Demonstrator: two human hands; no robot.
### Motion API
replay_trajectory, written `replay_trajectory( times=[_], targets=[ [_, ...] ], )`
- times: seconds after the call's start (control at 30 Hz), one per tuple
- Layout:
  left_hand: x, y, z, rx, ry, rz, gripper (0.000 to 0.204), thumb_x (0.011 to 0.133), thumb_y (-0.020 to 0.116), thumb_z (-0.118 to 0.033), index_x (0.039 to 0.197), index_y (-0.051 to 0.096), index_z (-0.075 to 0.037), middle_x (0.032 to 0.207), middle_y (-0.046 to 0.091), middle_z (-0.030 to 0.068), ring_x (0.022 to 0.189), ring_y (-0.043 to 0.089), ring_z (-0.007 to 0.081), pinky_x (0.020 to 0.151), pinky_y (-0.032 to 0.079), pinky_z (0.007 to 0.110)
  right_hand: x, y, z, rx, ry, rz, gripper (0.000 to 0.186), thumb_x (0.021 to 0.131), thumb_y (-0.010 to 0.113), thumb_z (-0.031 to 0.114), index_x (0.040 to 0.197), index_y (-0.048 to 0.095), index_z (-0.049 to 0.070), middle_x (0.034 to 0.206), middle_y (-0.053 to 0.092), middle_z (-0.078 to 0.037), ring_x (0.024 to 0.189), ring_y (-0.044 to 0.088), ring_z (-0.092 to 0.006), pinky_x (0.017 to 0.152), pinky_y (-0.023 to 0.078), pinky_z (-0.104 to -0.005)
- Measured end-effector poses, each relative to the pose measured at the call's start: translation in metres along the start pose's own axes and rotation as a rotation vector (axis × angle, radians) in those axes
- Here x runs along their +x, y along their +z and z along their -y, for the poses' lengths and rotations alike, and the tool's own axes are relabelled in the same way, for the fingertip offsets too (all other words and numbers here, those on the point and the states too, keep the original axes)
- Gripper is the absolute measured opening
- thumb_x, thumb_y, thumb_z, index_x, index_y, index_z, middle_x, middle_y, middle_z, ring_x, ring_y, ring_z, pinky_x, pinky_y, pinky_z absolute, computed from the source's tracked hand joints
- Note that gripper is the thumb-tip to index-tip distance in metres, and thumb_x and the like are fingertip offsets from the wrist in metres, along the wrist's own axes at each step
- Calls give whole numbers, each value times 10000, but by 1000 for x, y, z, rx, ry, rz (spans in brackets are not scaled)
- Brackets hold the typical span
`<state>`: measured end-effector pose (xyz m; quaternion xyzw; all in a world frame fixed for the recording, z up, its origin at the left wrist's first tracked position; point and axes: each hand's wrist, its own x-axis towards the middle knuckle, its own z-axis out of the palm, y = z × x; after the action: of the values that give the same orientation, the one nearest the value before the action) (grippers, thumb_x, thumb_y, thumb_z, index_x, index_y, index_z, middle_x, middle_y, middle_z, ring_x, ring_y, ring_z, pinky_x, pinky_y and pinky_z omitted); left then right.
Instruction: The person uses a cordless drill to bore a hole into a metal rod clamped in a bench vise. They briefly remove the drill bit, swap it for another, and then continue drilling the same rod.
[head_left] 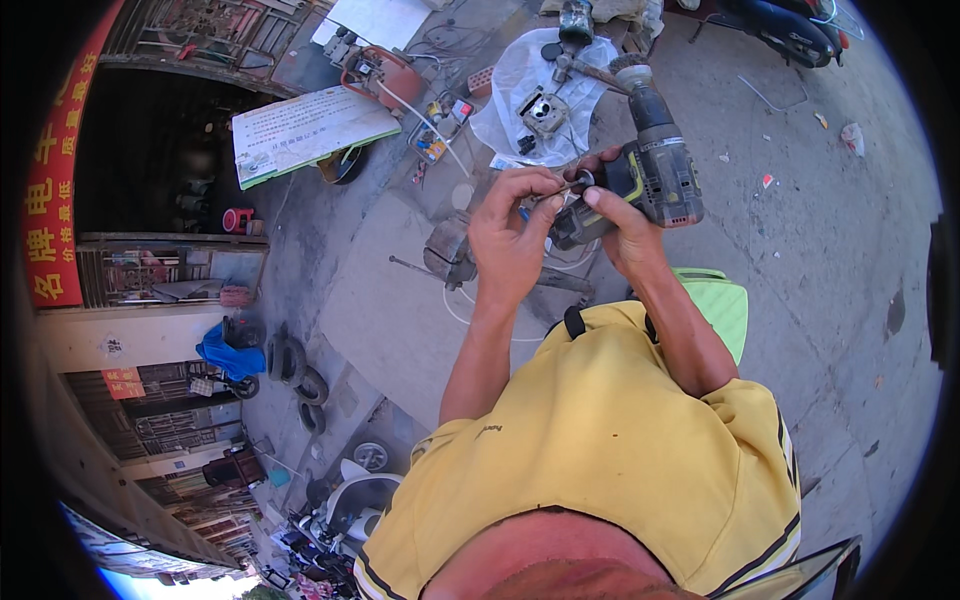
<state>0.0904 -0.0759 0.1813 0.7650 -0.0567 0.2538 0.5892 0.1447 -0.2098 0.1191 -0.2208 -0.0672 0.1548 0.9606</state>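
In front of my chest, my left hand (pixel 515 210) pinches a small thin metal piece with a round end (pixel 585 178) between thumb and fingertips. My right hand (pixel 628 222) is closed around the handle of a black and yellow-green cordless drill (pixel 668 175), its thumb close to that round end. Fitted to the drill is a wire cup brush (pixel 632 72), which points away from me. The small piece's exact kind is hard to make out among the fingers. Beyond my hands, a metal engine part (pixel 543 112) lies on a white plastic sheet (pixel 492 125).
A bench vise (pixel 450 250) stands just left of my left forearm. On the sheet lies a hammer (pixel 590 70). Farther left are a tray of small parts (pixel 438 130), a red air compressor (pixel 388 78) and a printed board (pixel 310 128). A lime-green seat (pixel 715 305) is by my right elbow.
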Motion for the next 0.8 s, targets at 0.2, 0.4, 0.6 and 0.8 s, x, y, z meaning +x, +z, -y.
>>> replay_trajectory(
  times=[0.2,0.4,0.6,0.8],
  targets=[
    [0,3,-2,42,68,8,224,854,684,163,1024,654,19,1083,673,115,1018,651,183,901,518,295,1,-4,-3,28,5,2,503,815,729,-68,1241,528,107,1162,653,-88,1156,666,-265,1016,521,-431],
    [-2,2,-1,115,157,13,217,852,689,150,1015,662,10,1080,684,118,1010,663,197,894,517,305,0,-3,-3,41,13,0,499,813,732,-62,1237,533,108,1156,652,-85,1165,660,-268,1000,531,-427],
    [-8,0,2,8,26,-58,158,927,664,90,1072,671,28,1114,700,128,1035,658,182,914,515,289,-1,-2,-3,14,7,-7,498,813,731,-68,1236,536,110,1149,653,-82,1141,662,-256,1006,521,-416],
    [-11,2,-1,-108,-133,-153,146,993,655,-37,1118,681,33,1092,735,123,979,683,162,877,530,273,0,-1,-5,-22,-11,-11,502,808,729,-87,1228,536,108,1133,652,-77,1125,662,-245,1004,515,-406]
  ],
)
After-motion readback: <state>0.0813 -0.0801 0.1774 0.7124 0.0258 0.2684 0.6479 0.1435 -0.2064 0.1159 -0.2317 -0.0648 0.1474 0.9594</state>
